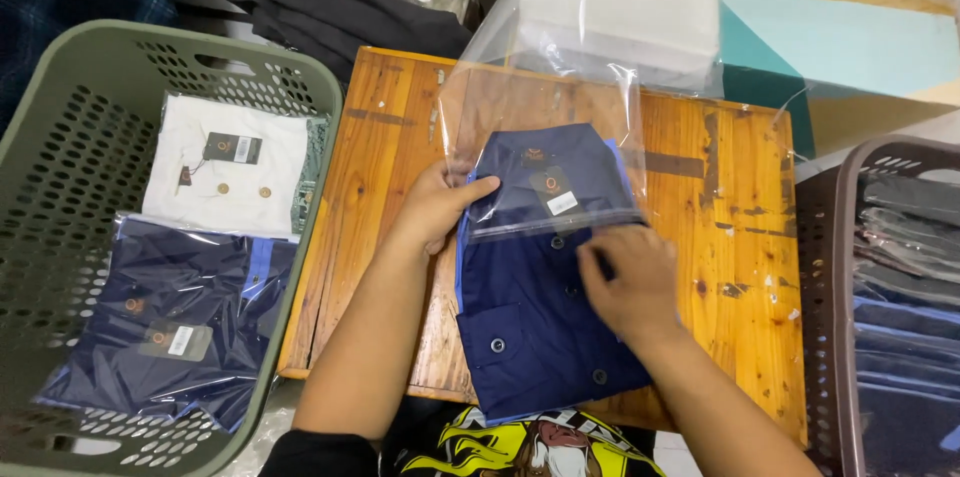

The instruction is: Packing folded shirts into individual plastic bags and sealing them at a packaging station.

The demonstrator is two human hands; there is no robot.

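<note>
A folded navy shirt [530, 327] lies on a small wooden table [380, 137], its collar end inside a clear plastic bag [545, 112]. My left hand [435, 202] grips the shirt's left edge together with the bag's opening. On the right, my right hand [625, 277] rests on the shirt just below the bag's mouth, fingers pinching the plastic edge. A hang tag shows through the bag near the collar.
A green basket [80, 87] at left holds a bagged navy shirt [170, 317] and a bagged white shirt [225, 162]. A brown basket [835, 267] at right holds stacked bagged garments. Folded dark clothes [330, 2] and a white bagged item [620, 2] lie behind the table.
</note>
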